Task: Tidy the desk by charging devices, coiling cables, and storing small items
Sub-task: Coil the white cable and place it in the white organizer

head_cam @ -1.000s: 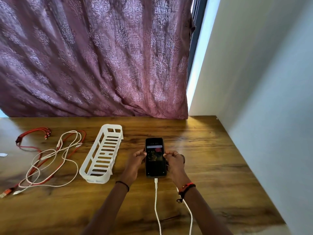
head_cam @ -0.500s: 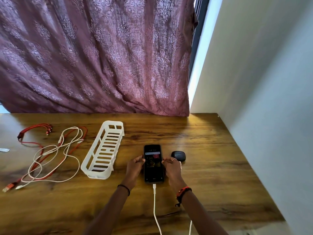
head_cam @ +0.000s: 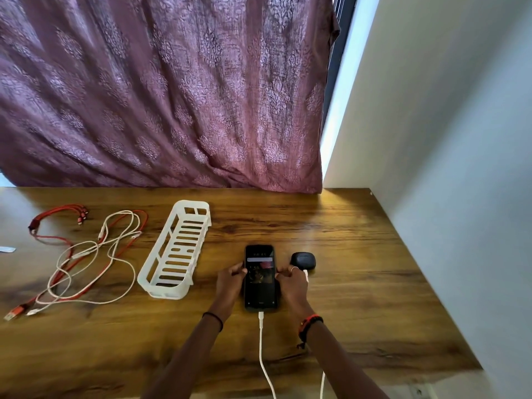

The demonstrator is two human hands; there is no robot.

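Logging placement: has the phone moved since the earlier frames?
Yes. The phone came toward the person: its near end now lies past that of the white basket.

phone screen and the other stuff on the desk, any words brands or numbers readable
Phone screen: pale clock-like digits at the top, too blurred to read.
Phone screen: a light banner below them, text too small to read.
Black earbuds case: no legible marking.
White slotted basket, curtain: no text.
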